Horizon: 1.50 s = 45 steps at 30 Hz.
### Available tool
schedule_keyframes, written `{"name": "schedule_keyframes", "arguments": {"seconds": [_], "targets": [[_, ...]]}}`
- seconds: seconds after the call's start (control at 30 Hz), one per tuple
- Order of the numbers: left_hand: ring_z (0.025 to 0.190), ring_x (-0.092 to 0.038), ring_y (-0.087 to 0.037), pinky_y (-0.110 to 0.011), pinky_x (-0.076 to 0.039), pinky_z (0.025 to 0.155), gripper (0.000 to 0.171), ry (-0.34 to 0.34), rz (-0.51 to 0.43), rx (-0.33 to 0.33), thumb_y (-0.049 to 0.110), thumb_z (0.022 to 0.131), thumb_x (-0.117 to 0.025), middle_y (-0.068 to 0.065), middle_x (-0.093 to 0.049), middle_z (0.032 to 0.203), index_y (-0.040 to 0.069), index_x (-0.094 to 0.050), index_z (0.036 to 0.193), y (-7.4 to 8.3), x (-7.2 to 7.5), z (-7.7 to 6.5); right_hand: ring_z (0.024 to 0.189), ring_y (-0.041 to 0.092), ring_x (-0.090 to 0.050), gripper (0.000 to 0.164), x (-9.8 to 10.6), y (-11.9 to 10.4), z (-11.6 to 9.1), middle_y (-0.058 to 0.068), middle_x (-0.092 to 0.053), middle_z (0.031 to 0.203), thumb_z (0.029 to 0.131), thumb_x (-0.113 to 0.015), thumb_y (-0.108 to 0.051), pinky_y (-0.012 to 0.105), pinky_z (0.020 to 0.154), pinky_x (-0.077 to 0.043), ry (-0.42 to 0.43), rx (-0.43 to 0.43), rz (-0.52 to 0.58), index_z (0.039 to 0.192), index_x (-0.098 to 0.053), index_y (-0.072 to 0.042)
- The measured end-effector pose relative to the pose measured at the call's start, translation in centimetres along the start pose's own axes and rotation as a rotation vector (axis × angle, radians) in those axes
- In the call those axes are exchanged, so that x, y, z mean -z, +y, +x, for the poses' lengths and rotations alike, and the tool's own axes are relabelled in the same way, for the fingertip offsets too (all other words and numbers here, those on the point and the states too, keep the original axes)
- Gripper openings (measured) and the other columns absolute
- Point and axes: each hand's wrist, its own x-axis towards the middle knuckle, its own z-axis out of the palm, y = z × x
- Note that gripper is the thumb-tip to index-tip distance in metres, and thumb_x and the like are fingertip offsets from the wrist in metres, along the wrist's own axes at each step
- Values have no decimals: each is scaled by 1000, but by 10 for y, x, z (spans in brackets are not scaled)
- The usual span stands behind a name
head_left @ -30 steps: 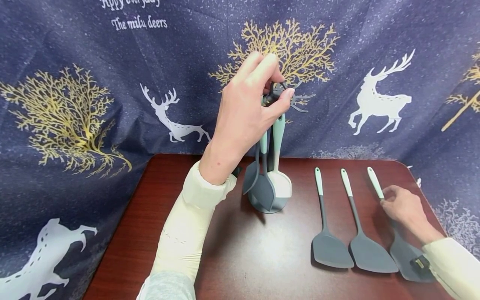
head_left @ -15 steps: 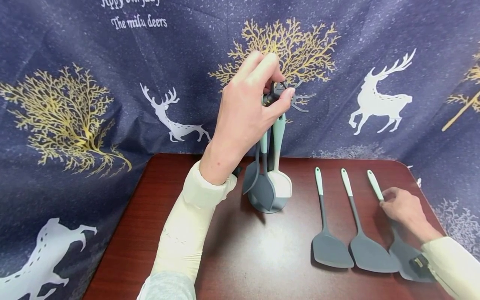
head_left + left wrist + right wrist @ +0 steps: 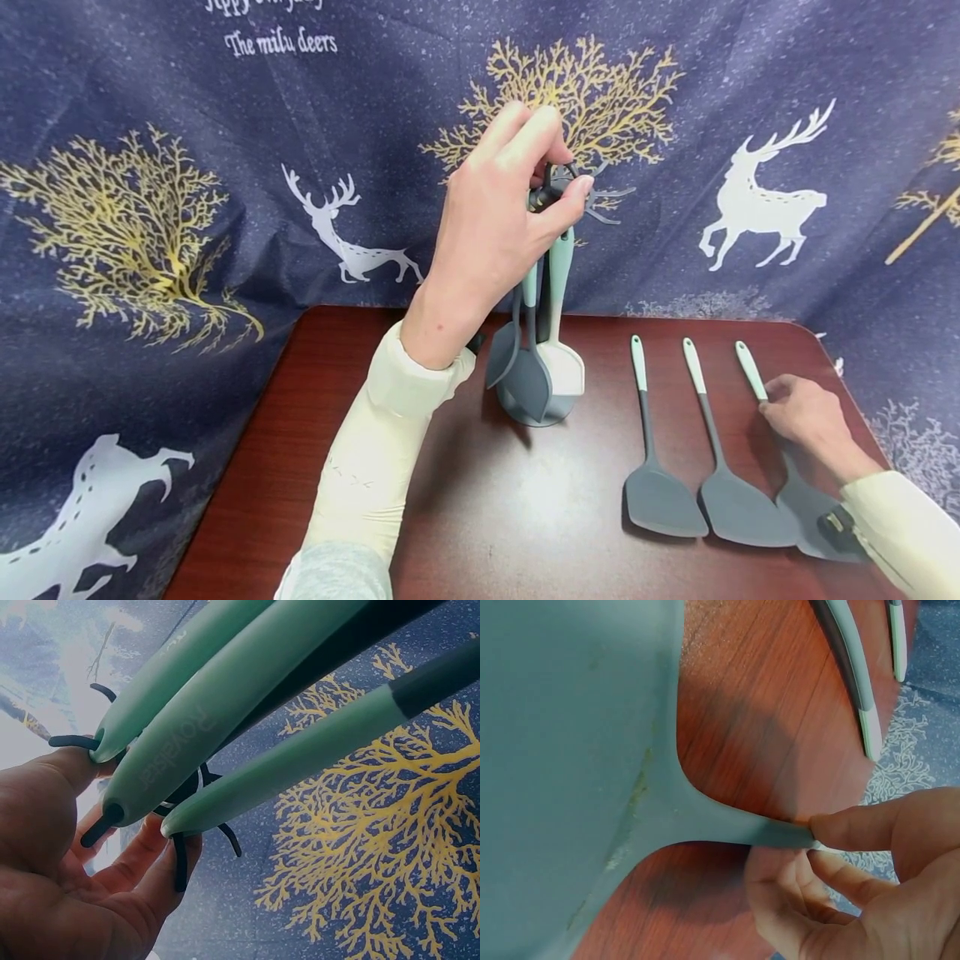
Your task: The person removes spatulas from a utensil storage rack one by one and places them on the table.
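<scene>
In the head view my left hand [image 3: 491,229] holds the dark top of a utensil stand [image 3: 551,414] between thumb and fingers. Mint-handled utensils hang from it, including a grey utensil [image 3: 525,383] and a white one [image 3: 562,367]. Close up in the left wrist view, mint handles [image 3: 247,780] hang on black hooks [image 3: 73,741] beside the fingers. My right hand [image 3: 808,417] pinches the rightmost turner [image 3: 810,508] where its mint handle meets the grey shaft. This turner lies on the table, its shaft partly hidden by the hand. Its wide grey blade [image 3: 577,750] fills the right wrist view's left side.
Two more grey turners lie side by side to its left, a left turner [image 3: 663,500] and a middle turner [image 3: 742,508], handles pointing away. The dark red table [image 3: 315,467] ends at a dark blue cloth [image 3: 375,125] printed with deer and gold branches.
The rightmost turner has shifted slightly, its blade edging left toward the middle turner, with my right hand still pinching it. My left hand stays on the stand's top.
</scene>
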Motion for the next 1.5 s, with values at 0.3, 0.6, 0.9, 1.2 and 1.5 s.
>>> {"name": "schedule_keyframes", "arguments": {"seconds": [0.3, 0.6, 0.9, 1.2, 1.5], "targets": [[92, -54, -12, -26, -47, 77, 22, -5, -6, -3, 26, 98, -72, -5, -55, 105, 7, -62, 101, 1, 0, 1, 85, 56, -64, 33, 0, 1, 1, 30, -71, 90, 86, -72, -11, 63, 70, -51, -11, -25, 3, 107, -65, 14], [92, -54, -13, -27, -46, 76, 22, -9, -2, -1, 27, 99, -72, -5, -55, 105, 7, -62, 101, 0, 0, 1, 87, 58, -64, 33, 1, 0, 1, 32, -70, 92, 87, -72, -12, 64, 71, -51, -15, -34, 1, 107, -65, 14], [92, -54, -12, -26, -46, 77, 21, -7, -1, -2, 26, 98, -72, -4, -55, 106, 7, -63, 102, 0, 1, 1, 87, 58, -64, 32, 1, 0, 2, 34, -69, 96, 86, -72, -12, 62, 69, -50, -8, -33, -2, 105, -65, 12], [92, -56, -12, -26, -47, 77, 20, -2, -2, 3, 26, 98, -73, -3, -57, 107, 8, -65, 104, -1, 1, -1, 87, 58, -63, 33, 0, -1, 2, 31, -70, 92, 86, -71, -12, 63, 70, -51, -5, -56, 3, 107, -64, 12], [92, -55, -12, -26, -47, 77, 20, -4, -8, 4, 25, 98, -73, -4, -57, 106, 8, -65, 104, 0, 1, 0, 82, 54, -64, 31, -2, 0, 0, 31, -69, 89, 87, -71, -11, 61, 68, -51, 6, -54, 5, 107, -64, 12]]}}
